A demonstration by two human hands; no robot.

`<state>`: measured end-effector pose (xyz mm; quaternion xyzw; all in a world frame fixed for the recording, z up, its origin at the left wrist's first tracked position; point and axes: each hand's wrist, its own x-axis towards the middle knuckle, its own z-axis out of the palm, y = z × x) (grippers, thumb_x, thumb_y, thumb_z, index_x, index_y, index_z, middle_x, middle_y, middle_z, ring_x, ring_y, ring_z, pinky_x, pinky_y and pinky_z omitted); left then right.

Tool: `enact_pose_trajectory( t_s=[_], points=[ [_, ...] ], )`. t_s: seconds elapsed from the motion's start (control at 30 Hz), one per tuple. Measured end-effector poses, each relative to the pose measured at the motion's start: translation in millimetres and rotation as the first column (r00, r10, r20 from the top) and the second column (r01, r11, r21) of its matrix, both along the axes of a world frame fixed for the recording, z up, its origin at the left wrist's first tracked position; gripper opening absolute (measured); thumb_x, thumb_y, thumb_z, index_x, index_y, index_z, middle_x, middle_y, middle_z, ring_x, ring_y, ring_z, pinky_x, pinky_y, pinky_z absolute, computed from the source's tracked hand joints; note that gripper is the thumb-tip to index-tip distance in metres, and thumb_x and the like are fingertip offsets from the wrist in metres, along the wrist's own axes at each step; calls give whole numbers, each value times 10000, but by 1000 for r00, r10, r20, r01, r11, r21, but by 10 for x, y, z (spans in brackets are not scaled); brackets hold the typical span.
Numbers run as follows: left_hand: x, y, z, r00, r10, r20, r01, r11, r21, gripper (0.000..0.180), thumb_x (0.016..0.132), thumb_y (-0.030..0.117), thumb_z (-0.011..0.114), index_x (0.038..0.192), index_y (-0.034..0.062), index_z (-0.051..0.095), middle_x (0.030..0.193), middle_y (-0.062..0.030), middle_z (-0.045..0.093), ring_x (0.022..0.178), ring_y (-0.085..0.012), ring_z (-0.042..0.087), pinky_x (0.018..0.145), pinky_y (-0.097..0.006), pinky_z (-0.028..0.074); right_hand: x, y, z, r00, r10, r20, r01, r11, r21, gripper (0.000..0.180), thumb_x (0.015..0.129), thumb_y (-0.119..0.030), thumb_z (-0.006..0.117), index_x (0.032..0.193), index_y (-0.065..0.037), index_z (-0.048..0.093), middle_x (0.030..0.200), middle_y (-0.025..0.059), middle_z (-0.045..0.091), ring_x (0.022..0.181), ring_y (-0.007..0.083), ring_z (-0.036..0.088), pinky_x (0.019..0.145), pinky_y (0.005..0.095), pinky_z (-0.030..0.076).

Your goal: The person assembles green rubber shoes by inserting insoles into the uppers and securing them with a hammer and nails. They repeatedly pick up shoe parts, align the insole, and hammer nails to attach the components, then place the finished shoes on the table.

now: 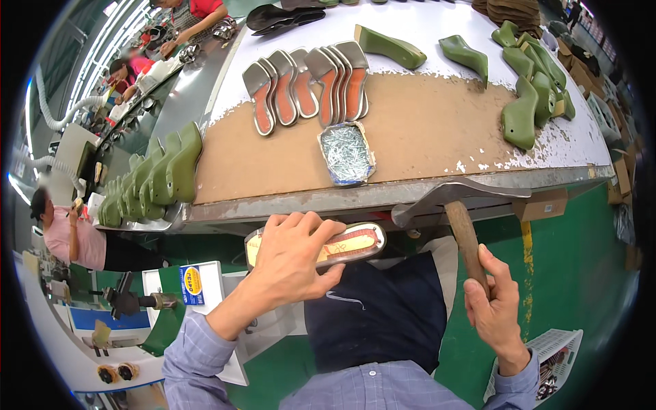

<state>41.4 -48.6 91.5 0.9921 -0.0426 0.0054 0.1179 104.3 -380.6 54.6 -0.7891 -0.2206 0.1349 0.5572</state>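
Observation:
Over my lap, my left hand (pixel 290 256) is closed round a shoe last (pixel 367 240) with a red-and-yellow insole facing up and a metallic rim. The palm and fingers hide its middle. Off to the right, my right hand (pixel 493 301) grips a hammer (pixel 466 239) by its wooden handle. The long curved steel head is level with the bench's front edge, apart from the last. Beyond my hands, a box of small nails (pixel 346 154) sits on the bench. Behind it lie silver-edged insoles (pixel 273 89) with orange faces, in two overlapping groups.
Green shoe lasts (pixel 521 116) cluster at the bench's far right, and a row of them (pixel 181 167) stands at left. A blue-and-yellow box (pixel 192 284) rests on a white tray. A white basket (pixel 557 355) is low right. Other people work at left.

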Motion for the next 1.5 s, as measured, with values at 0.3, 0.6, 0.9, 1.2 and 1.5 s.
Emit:
enact_pose_trajectory(
  t_s=[0.3,0.6,0.9,1.2,1.5],
  points=[
    [-23,24,-67,999,-24,49,24,1000,9,506,729,323,782,1162,106,638,992,-83,586,952,-269,572,849,-408,406,-129,-118,598,959,-189,210,86,903,421,425,943,-68,665,1332,56,547,826,86,613,477,98,519,424,229,414],
    [-24,30,-94,997,-55,52,53,998,47,459,748,339,774,1112,98,631,977,-90,578,940,-271,578,810,-409,426,26,150,352,843,25,538,29,995,-92,474,907,-82,715,1351,0,569,962,195,697,688,223,663,609,333,511],
    [-16,38,-71,997,-64,49,62,997,39,459,760,356,764,1109,89,634,963,-93,581,925,-275,580,809,-416,426,-157,-203,168,777,-168,607,80,982,169,593,1029,-209,587,1547,-41,354,762,50,604,480,54,449,418,211,315],
    [476,349,-84,1000,3,21,2,962,-271,399,854,368,750,1129,83,701,1125,-142,661,1060,-339,635,918,-459,485,309,80,-28,956,-188,224,174,981,83,548,974,-18,651,1484,10,452,962,68,685,669,51,528,591,216,428],
    [1514,686,-543,977,189,-99,-189,982,12,236,785,295,810,949,126,797,874,-115,761,860,-300,728,768,-413,558,228,218,1,953,-286,103,287,958,5,395,910,-38,718,1272,7,567,650,6,563,570,49,479,537,228,392]
  ],
)
